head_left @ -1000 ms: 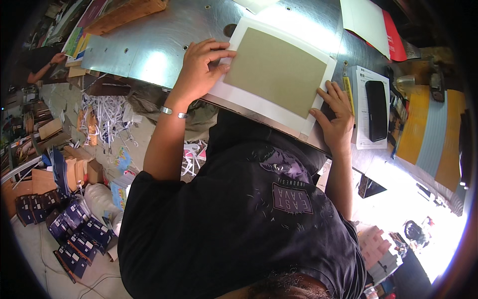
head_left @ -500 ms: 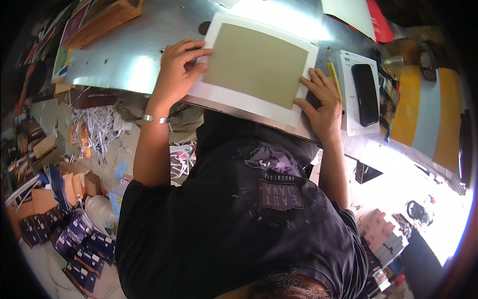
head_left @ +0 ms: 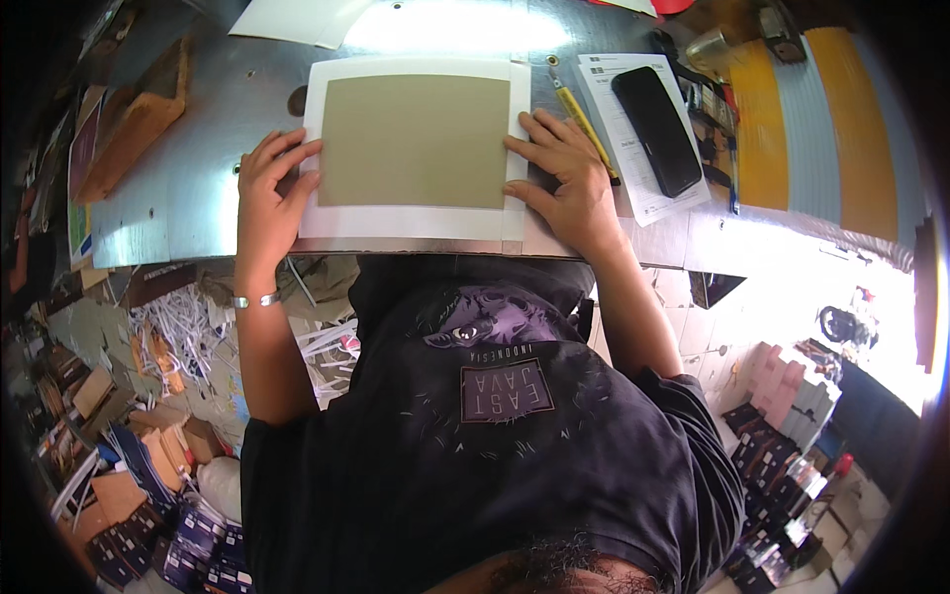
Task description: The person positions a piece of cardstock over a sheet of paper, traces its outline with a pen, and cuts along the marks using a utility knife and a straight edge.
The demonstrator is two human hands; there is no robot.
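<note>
A greyish-tan board (head_left: 416, 144) lies flat on a larger white sheet (head_left: 396, 226), which shows as a border all round it. Both rest at the front edge of the metal table. My left hand (head_left: 273, 188) is at the left border, its fingers apart and the fingertips touching the edge. On the opposite side my right hand (head_left: 564, 178) lies with spread fingers, its tips on the sheet's right border and the board's edge. Just beyond the right hand is a yellow cutter knife (head_left: 584, 121).
Right of the knife, a black phone (head_left: 657, 131) sits on printed papers (head_left: 643, 205). Yellow and grey-blue strips (head_left: 762, 129) lie farther right. A brown angled block (head_left: 134, 148) stands at the left. White sheets (head_left: 297, 20) lie at the back. Paper shreds (head_left: 183, 332) and dark boxes (head_left: 198, 544) cover the floor.
My head view has turned, so the table and board now appear more level and farther left. Both hands keep their places at the two sides of the sheet.
</note>
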